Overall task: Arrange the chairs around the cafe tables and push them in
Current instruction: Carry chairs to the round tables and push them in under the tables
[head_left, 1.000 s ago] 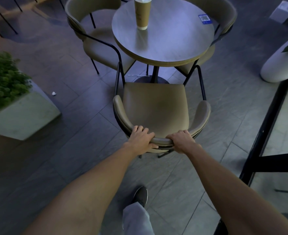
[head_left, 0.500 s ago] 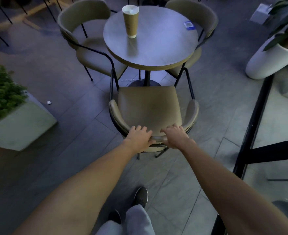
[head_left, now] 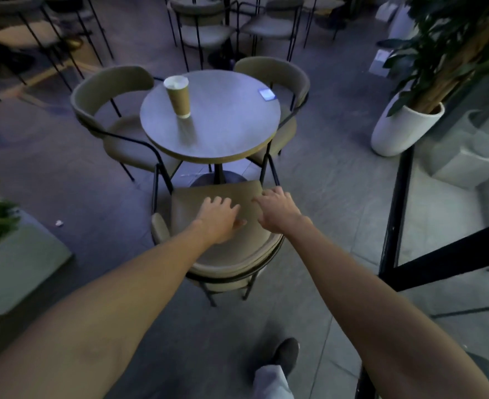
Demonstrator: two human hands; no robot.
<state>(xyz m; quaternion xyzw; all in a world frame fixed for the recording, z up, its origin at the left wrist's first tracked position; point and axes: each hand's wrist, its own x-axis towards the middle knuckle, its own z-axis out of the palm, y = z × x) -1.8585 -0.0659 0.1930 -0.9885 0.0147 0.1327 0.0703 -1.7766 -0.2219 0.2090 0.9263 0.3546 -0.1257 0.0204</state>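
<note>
A round grey cafe table (head_left: 226,133) has three tan padded chairs around it. The nearest chair (head_left: 234,262) faces the table, its seat front just under the table's edge and its curved backrest toward me. My left hand (head_left: 219,217) and my right hand (head_left: 278,208) are both in front of the chair's seat with fingers spread, holding nothing. Whether they touch the chair I cannot tell. A second chair (head_left: 114,90) stands at the table's left and a third chair (head_left: 275,73) at its far right, both tucked close.
A paper cup (head_left: 178,96) and a small blue sticker (head_left: 267,94) are on the table. A concrete planter (head_left: 16,269) sits to the left, a white plant pot (head_left: 401,131) and a black metal frame (head_left: 395,214) to the right. More chairs stand behind.
Both hands have let go of the nearest chair's backrest and now show spread over its seat. The view has tilted up, showing more of the cafe behind the table.
</note>
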